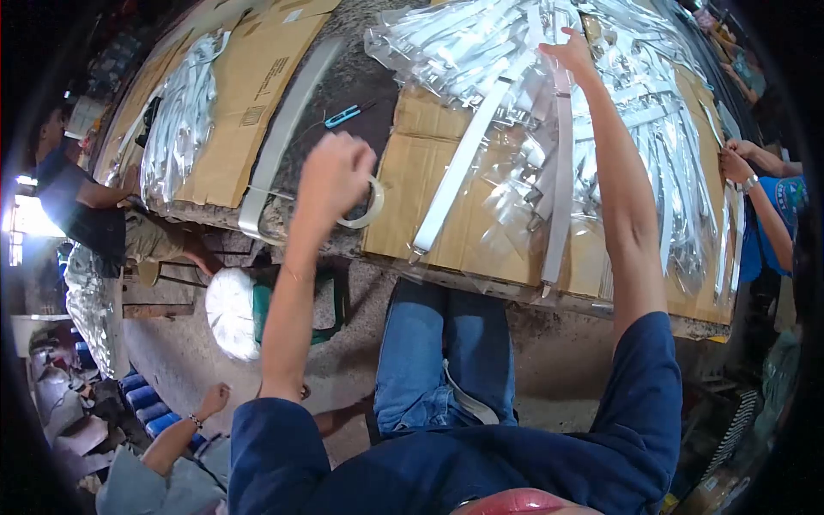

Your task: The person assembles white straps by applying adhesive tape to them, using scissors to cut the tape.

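Note:
My left hand (335, 176) is closed above the table beside a roll of clear tape (374, 204); its fingers curl inward and what they hold, if anything, is hidden. Farther up lies a small blue tool (342, 117). My right hand (570, 51) reaches to the far side, fingers apart, over a heap of plastic-wrapped strips (481, 51), touching the top of a long grey strap (562, 180). Left of that strap a white strap (463, 167) lies slanted on the cardboard (421, 154), its buckle end near the table edge.
A grey strap (296, 120) and cardboard (249, 103) with another wrapped bundle (180, 112) lie at left. One person (77, 184) is at the left, another person's hands (740, 161) at the right. A white sack (230, 313) stands below the table edge.

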A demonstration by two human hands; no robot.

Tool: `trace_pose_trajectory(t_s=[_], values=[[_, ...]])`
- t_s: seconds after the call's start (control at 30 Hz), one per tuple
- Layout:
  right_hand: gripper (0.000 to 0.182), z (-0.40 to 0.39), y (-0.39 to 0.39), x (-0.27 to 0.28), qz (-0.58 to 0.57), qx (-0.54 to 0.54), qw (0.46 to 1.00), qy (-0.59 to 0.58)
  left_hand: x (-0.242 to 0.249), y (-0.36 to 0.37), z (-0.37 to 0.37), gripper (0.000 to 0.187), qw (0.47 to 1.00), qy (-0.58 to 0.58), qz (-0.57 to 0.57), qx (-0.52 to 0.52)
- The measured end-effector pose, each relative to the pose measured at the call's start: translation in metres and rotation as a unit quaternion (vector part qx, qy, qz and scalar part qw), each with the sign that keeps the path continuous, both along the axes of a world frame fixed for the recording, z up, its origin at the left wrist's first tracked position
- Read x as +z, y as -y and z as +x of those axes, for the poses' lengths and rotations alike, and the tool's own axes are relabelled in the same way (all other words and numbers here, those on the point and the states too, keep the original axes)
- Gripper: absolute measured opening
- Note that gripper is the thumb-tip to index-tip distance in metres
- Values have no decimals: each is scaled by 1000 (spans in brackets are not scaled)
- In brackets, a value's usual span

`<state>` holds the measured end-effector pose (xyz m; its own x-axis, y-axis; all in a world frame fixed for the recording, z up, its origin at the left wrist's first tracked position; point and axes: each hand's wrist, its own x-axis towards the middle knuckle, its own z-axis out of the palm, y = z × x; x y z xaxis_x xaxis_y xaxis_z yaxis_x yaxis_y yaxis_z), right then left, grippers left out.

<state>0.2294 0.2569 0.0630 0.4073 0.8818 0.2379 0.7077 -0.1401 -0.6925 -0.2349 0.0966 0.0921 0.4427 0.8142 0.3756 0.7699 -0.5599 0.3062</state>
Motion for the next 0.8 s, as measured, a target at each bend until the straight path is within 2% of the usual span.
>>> trace_pose_trajectory(t_s=[0.1,0.23,0.3,0.37,0.43,0.5,0.57,0.67,0.73,0.77,0.8], values=[[87,-6,10,11,30,28,997,-65,-24,31,1,10,996,-60,24,-59],[85,-10,25,20,29,24,998,-53,-44,31,3,19,999,-2,21,-42],[83,-15,35,24,57,52,991,-111,-44,23,2,24,999,31,11,-29],[82,-18,43,29,88,75,984,-137,-43,17,-2,28,996,22,-63,-52],[79,-22,55,37,117,117,968,-187,-40,12,-6,26,996,53,-56,-48],[78,-27,72,47,129,109,969,-180,-39,14,-14,23,994,83,-53,-40],[78,-38,94,63,144,99,969,-174,-34,17,-21,18,990,138,-21,27],[75,-61,126,86,164,116,965,-170,-19,32,-23,15,986,155,-24,51],[73,-74,145,100,193,167,946,-198,4,46,-14,17,982,180,-35,42],[71,-83,159,108,191,155,947,-205,19,50,-3,19,977,206,-47,28],[73,-88,172,113,212,203,928,-231,34,51,9,19,977,210,-43,15]])
